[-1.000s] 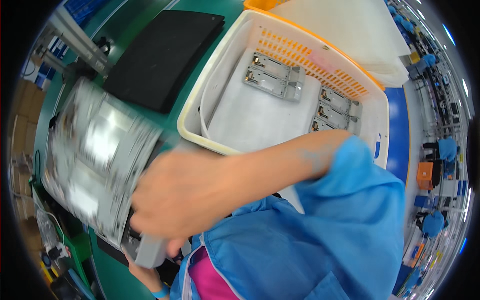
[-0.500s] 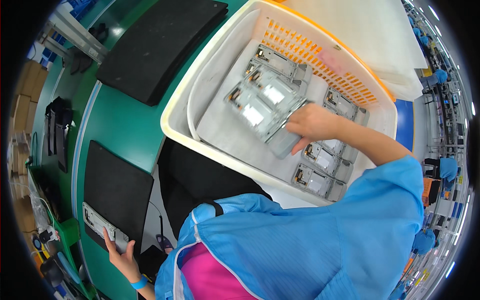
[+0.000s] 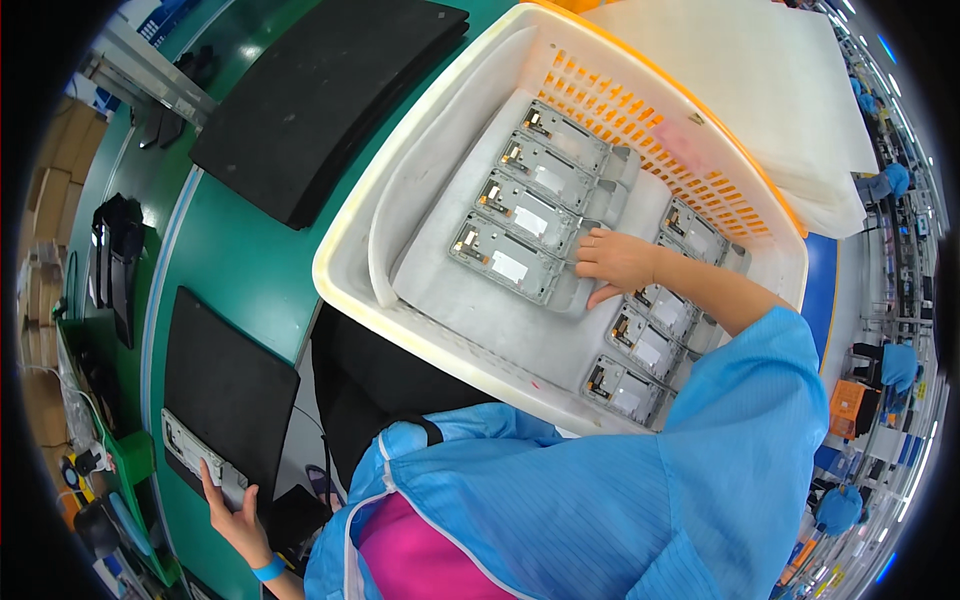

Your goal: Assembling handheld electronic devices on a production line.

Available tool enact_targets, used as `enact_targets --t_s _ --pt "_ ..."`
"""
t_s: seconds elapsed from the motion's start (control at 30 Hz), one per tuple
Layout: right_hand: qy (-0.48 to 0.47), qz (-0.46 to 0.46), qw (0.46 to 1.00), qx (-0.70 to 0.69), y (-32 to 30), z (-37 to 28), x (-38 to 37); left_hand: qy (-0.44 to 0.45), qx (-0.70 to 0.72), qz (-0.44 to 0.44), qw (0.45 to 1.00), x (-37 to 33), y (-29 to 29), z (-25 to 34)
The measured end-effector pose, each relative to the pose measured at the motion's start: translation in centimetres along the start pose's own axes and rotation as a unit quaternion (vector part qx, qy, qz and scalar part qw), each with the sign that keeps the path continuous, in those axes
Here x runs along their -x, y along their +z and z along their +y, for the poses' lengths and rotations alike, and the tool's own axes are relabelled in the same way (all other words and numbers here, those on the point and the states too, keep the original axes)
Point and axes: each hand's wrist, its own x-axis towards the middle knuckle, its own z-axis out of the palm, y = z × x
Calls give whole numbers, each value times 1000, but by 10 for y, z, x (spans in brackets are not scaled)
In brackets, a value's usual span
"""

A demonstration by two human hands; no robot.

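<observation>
Inside a large basket, my right hand (image 3: pixel 617 262) is closed around the grey end part of the nearest metal phone frame (image 3: pixel 506 262) in the left row. That frame lies flat beside several similar ones, each with a white rectangle and small orange-brown parts; a second row, with another phone frame (image 3: pixel 620 388), lies to the right, partly behind my forearm. At the lower left, my left hand (image 3: pixel 238 522) has index finger and thumb stretched apart, touching a single phone frame (image 3: pixel 192 445) at the edge of a black mat (image 3: pixel 232 375).
The white and orange basket (image 3: pixel 345 275) has a slotted far wall and a white sheet liner (image 3: pixel 440 265). A thick black pad stack (image 3: pixel 320 100) lies on the green table (image 3: pixel 240 250). White sheets (image 3: pixel 745 90) are piled beyond the basket. People work along benches at far right.
My right hand has brought two phone frames down onto the liner, at the near end of the left row. The left hand stays by its frame, nearly still.
</observation>
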Motion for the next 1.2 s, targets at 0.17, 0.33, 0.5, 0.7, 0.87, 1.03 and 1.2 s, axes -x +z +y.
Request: enact_targets --t_s 0.17,0.33,0.5,0.7,0.87,1.03,1.2 --pt "17 -7 1000 0 0 -5 1 57 -20 21 998 -1 0 -5" --pt "44 -7 999 6 -21 -23 -7 72 -46 13 996 -4 -15 8" --pt "169 250 953 -25 -83 -70 -59 233 -102 17 967 -25 -20 110" --pt "160 340 812 -447 -172 -149 -137 522 15 -17 853 -72 27 260" --pt "218 297 727 -580 -195 -156 -137 584 41 -78 807 -66 62 313" --pt "285 281 695 -598 -165 -107 -77 597 84 -121 788 -96 62 303" --pt "325 104 791 -508 -66 -73 -55 467 23 -50 883 -107 45 237"
